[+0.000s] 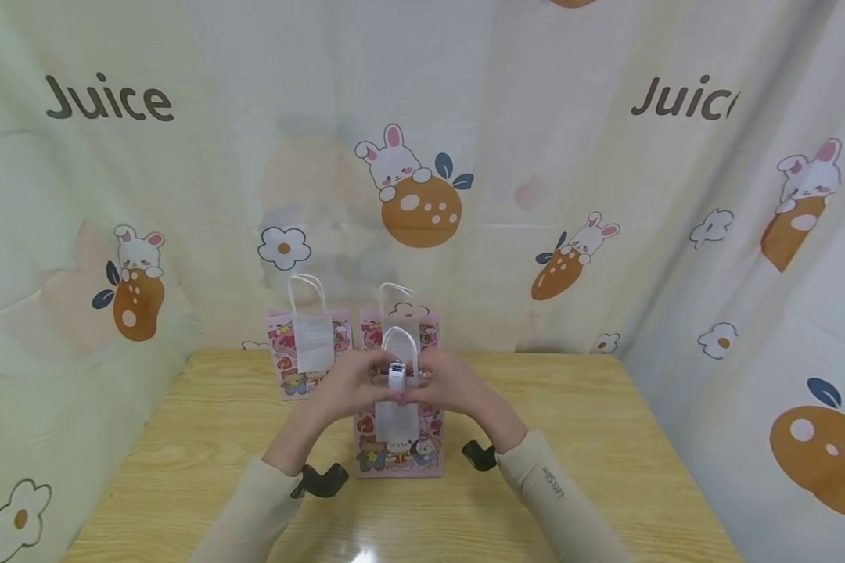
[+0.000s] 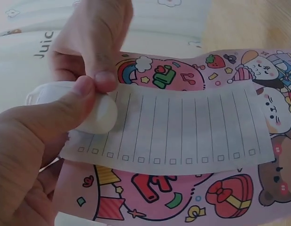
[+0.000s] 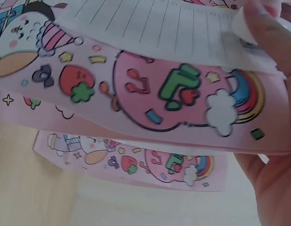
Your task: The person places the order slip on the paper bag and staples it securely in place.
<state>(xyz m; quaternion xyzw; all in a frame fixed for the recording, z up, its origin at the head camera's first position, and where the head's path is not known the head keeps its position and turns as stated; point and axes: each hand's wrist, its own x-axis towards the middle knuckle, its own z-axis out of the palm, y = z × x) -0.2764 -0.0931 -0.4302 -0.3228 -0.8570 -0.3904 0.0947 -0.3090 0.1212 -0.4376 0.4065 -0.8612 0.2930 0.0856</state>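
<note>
A small white stapler point(image 1: 397, 377) sits across the top edge of a pink cartoon-printed paper bag point(image 1: 397, 463), over a white lined paper strip point(image 2: 183, 127) on the bag's front. My left hand point(image 1: 352, 383) grips the stapler and bag top from the left, its thumb on the stapler's rounded end in the left wrist view. From the other side my right hand point(image 1: 454, 383) pinches the same spot, thumb tip beside the left thumb. White cord handles point(image 1: 400, 335) rise above the hands. The stapler's jaws are hidden behind the thumbs and paper.
Two similar pink bags with white strips stand at the back of the wooden table point(image 1: 570, 469), one bag point(image 1: 282, 336) at the left and another bag point(image 1: 372, 332) behind the held one. A printed curtain point(image 1: 500, 274) closes off the back and sides.
</note>
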